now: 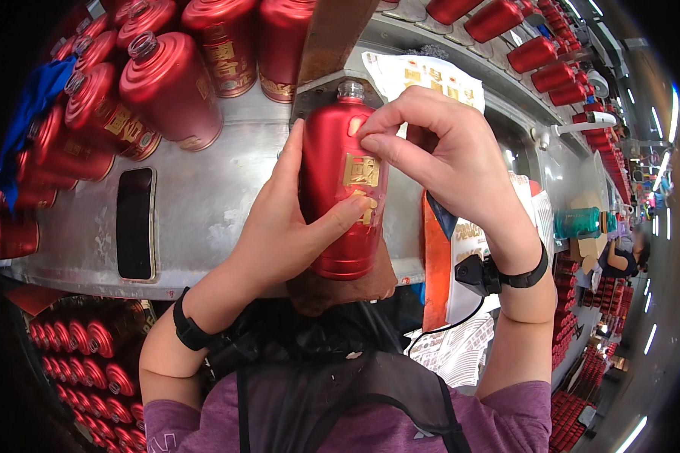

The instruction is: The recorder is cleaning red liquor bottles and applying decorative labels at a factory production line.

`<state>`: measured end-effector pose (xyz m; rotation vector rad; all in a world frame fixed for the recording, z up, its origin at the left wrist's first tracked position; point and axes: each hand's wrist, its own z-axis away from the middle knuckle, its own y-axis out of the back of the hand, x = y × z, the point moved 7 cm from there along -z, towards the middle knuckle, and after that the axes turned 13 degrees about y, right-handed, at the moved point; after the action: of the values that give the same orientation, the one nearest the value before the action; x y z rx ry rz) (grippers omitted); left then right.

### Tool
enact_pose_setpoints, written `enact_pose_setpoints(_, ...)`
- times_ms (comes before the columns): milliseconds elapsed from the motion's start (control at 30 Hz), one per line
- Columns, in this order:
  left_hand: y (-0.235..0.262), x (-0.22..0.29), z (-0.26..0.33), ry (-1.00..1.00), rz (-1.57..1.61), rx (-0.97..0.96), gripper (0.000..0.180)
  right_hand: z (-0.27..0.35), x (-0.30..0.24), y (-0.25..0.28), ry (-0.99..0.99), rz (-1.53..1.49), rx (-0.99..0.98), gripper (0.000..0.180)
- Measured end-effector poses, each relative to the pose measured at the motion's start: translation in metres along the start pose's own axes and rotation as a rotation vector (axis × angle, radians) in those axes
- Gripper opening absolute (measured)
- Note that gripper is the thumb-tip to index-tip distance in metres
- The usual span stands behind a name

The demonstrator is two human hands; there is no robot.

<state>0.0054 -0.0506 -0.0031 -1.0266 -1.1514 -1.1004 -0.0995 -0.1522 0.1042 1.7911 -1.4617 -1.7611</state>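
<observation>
Steel bench (204,204) — red bottles behind | left hand (279,226), right hand (446,151) grip closed round red bottle (338,189)

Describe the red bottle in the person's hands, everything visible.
The red bottle is matte metallic red with a clear, uncapped glass neck and a gold label on its front. It lies on the grey metal bench, neck pointing away. The left hand grips its side, thumb on the label; the right hand pinches the label's upper edge.
</observation>
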Motion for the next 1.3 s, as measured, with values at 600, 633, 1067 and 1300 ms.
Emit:
enact_pose_setpoints(600,0.0,0.005,0.0,0.023,0.08,-0.05,0.104,-0.005,0.008,-0.004,-0.107,-0.071,-0.04,0.016)
enact_pose_setpoints(633,0.0,0.005,0.0,0.024,0.063,-0.051,0.104,-0.005,0.008,-0.004,-0.106,-0.07,-0.041,0.015)
enact_pose_setpoints(1067,-0.001,0.008,-0.001,0.034,0.11,-0.061,0.1,-0.006,0.012,-0.007,-0.112,-0.117,-0.057,0.015)
enact_pose_setpoints(1300,0.001,0.0,-0.002,0.009,0.105,-0.061,0.101,-0.007,0.016,-0.01,-0.113,-0.196,-0.042,0.014)
